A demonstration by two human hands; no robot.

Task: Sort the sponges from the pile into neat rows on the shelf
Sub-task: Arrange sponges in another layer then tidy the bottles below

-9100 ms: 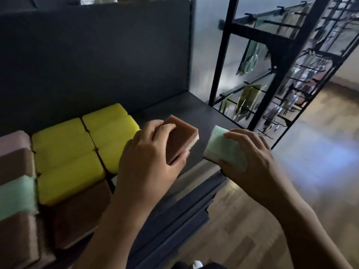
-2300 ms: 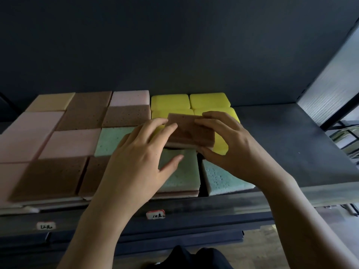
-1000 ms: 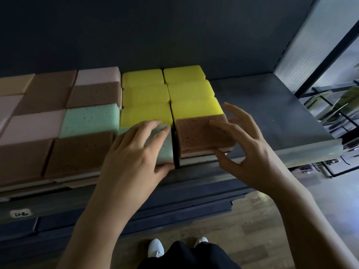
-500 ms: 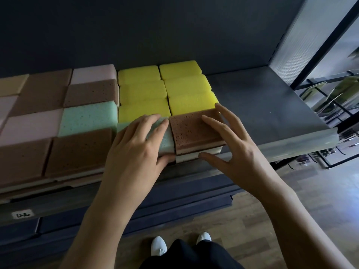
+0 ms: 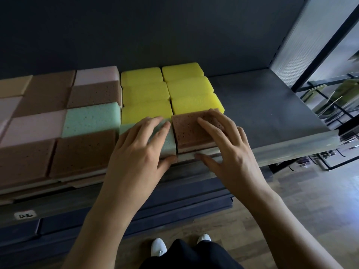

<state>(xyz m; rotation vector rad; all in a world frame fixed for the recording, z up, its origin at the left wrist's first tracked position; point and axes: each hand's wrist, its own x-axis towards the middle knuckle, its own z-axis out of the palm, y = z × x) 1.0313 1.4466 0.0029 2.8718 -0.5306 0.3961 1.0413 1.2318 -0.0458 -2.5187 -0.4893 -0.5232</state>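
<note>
Sponges lie in rows on the dark shelf [image 5: 262, 113]: pink and brown ones at the left, a mint green one [image 5: 91, 119], and several yellow ones [image 5: 167, 90] at the back. In the front row a brown sponge [image 5: 186, 131] lies on a pale sponge, beside a green sponge [image 5: 169, 144]. My left hand [image 5: 139, 152] rests flat on the green sponge, thumb at its front edge. Over the brown sponge my right hand [image 5: 229, 152] spreads its fingers, with the thumb against the front of the stack.
Right of the sponges the shelf surface is bare up to a ribbed side panel [image 5: 303, 35]. A wire display rack [image 5: 330, 98] stands beyond it. A price label [image 5: 24, 215] sits on the lower shelf edge. Wooden floor and my white shoes [image 5: 159, 246] are below.
The brown sponge has slid back against the yellow ones and closed the gap to the green sponge. My right hand's fingers now lie on top of it. The left hand stays put.
</note>
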